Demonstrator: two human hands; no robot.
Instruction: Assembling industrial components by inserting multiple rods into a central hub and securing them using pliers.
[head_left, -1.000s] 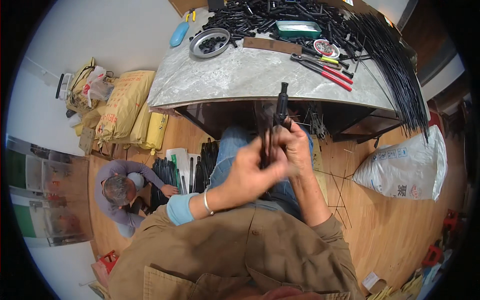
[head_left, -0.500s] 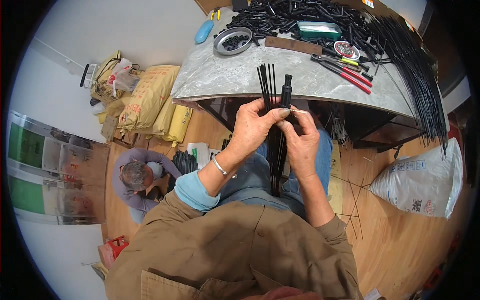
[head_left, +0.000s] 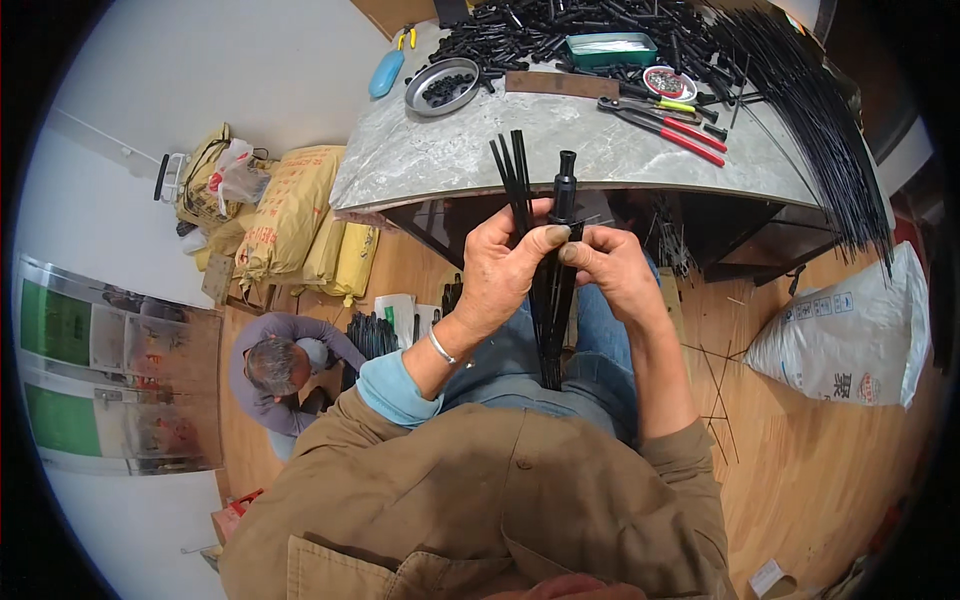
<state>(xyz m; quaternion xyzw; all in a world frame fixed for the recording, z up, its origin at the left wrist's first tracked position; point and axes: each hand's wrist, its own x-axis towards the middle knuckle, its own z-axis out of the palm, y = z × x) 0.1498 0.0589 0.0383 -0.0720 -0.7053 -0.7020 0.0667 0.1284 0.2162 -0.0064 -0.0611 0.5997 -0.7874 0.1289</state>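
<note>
My left hand (head_left: 498,265) is closed around a black tubular plastic fitting (head_left: 565,190), which stands upright above the thumb. Several thin black ribs (head_left: 516,180) rise beside it through the same grip, and a longer bundle of ribs (head_left: 549,340) hangs below toward my lap, like part of an umbrella frame. My right hand (head_left: 622,272) pinches with thumb and forefinger at the fitting's lower end, close to the left thumb. A short thin wire (head_left: 592,219) sticks out there; its other end is hidden by the fingers.
Ahead, a grey marble-patterned table (head_left: 440,150) carries piled black fittings (head_left: 520,35), a metal dish (head_left: 443,88), red-handled pliers (head_left: 680,140) and long black rods (head_left: 820,140). A co-worker (head_left: 285,365) crouches at left near yellow sacks (head_left: 290,220). At right stands a white sack (head_left: 845,335).
My right fingers have drawn in closer to the fitting's lower end, and less of the thin wire shows. The fitting stays in my left hand. The whole view has shifted slightly.
</note>
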